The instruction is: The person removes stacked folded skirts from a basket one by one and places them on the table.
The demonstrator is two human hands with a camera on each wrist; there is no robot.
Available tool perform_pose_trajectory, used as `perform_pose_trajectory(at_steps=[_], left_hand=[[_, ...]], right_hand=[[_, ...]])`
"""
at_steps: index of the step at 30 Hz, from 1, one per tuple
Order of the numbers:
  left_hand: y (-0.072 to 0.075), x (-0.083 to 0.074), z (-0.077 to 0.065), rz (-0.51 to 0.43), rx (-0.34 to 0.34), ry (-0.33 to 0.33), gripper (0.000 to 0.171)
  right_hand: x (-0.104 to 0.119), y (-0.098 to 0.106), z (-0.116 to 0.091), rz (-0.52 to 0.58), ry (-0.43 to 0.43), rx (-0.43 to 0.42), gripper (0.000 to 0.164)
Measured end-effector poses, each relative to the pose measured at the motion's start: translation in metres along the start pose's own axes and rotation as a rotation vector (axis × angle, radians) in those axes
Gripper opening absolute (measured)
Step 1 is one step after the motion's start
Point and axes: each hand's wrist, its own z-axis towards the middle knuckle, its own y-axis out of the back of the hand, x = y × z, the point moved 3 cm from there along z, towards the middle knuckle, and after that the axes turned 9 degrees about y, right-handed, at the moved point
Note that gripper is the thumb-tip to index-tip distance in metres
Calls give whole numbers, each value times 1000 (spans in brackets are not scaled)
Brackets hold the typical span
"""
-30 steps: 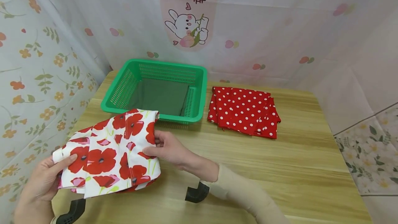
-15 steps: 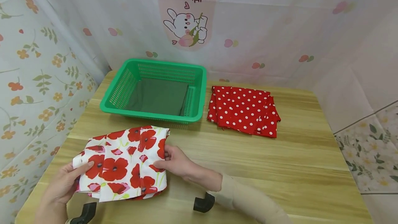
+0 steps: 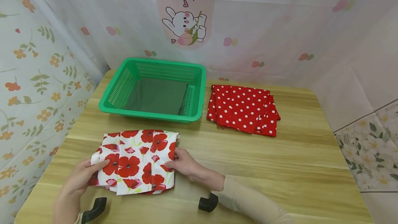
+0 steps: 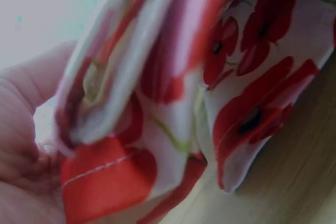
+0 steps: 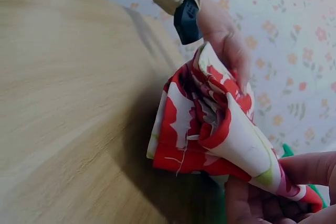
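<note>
Between both hands is a folded white cloth point(image 3: 136, 161) printed with large red poppies; several stacked layers show at its edge in the right wrist view. My left hand point(image 3: 81, 175) pinches its left edge, thumb on top and fingers underneath. On the right edge, my right hand point(image 3: 185, 164) grips the cloth the same way, its fingers partly hidden behind the fabric. From the left wrist view, the folded layers point(image 4: 126, 87) lie between thumb and palm, somewhat blurred. In the right wrist view a shadow falls on the tabletop beneath the cloth.
A green plastic basket point(image 3: 199, 110) stands at the back left, with a dark green folded cloth point(image 3: 158, 96) inside. Right of it, a red polka-dot cloth point(image 3: 244, 110) lies folded on the wooden table point(image 3: 264, 175). Printed curtains hang behind and at the left.
Both hands have carried the poppy cloth to the right and away from the basket's front rim, toward the near middle of the table. The basket and the polka-dot cloth stay in place.
</note>
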Motion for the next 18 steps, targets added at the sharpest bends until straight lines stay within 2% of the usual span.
perform_pose_trajectory(at_steps=[3, 5, 8, 15, 18], left_hand=[[-2, -1, 5, 38, 1, 8, 10], [-3, -2, 8, 55, 11, 11, 12], [-5, -5, 12, 91, -11, 10, 15], [-5, -11, 20, 193, -87, 24, 40], [-5, -15, 24, 267, -123, 20, 48]], right_hand=[[-5, 2, 1, 24, -38, -13, 42], [-7, 3, 2, 36, -63, -18, 41], [-9, 5, 4, 26, -87, -25, 40], [-14, 12, 10, 17, -99, -45, 38], [-16, 15, 12, 18, -102, -58, 38]])
